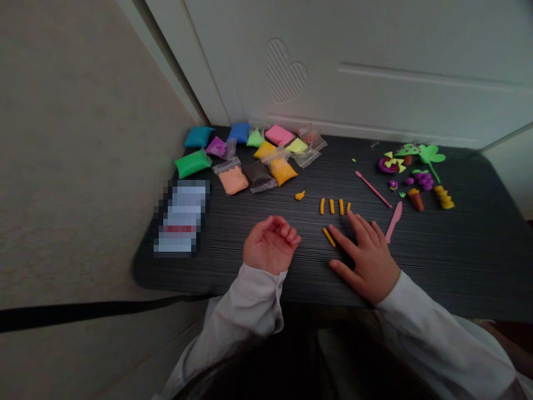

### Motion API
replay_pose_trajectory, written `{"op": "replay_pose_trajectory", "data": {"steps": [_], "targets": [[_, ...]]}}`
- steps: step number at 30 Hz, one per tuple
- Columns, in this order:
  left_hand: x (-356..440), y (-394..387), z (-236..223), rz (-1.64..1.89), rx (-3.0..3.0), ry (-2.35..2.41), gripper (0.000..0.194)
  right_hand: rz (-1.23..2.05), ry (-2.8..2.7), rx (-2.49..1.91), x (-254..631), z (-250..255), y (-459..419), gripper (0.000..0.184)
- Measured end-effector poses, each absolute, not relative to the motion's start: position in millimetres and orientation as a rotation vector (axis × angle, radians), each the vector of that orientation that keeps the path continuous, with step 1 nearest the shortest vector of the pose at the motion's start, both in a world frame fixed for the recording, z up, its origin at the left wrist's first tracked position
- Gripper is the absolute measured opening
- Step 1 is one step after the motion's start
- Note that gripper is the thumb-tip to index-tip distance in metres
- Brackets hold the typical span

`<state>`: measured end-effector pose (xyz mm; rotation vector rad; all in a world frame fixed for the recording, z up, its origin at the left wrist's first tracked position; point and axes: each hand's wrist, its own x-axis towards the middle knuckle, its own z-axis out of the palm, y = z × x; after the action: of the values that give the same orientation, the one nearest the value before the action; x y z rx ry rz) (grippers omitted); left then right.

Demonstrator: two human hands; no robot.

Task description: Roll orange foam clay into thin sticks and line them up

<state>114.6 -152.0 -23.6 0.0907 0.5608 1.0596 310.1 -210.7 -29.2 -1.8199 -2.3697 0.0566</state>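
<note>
Palm up on the dark table [233, 272], my left hand [270, 244] rests with its fingers loosely curled and nothing visible in it. My right hand [368, 255] lies palm down, fingers spread. Its index fingertip is at or just beside a slanted yellow-orange clay strip [328, 237]; contact is unclear. Beyond it stand several short clay strips in a row, among them one strip [332, 206] near the middle and another [348, 208] at my right middle fingertip. A small yellow clay lump [300, 195] sits farther left.
Bagged clay in many colours, such as a green packet [193, 163] and an orange packet [283, 170], lies at the back left. A phone-like device [183, 216] is at left. On the right are a pink stick tool [373, 189], a pink knife [394, 222] and clay grapes [425, 180].
</note>
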Motion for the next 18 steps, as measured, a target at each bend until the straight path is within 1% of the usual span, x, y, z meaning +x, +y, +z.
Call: {"op": "replay_pose_trajectory", "data": {"steps": [3,8,13,18], "targets": [[114.3,-152.6,-23.9,1.056,0.095,0.564,0.024,0.032,-2.207,-1.787,312.1,-29.5,-208.6,0.054],[114.5,-152.0,-25.0,1.054,0.119,0.545,0.024,0.006,-1.994,-1.853,300.9,-39.0,-202.0,0.034],[116.3,-151.8,-27.3,1.038,0.169,0.562,0.019,-0.006,-1.928,-1.847,296.7,-45.4,-197.3,0.019],[120.6,-155.0,-29.5,1.025,0.299,0.615,0.011,0.046,-1.856,-1.781,296.7,-39.6,-198.4,0.014]]}}
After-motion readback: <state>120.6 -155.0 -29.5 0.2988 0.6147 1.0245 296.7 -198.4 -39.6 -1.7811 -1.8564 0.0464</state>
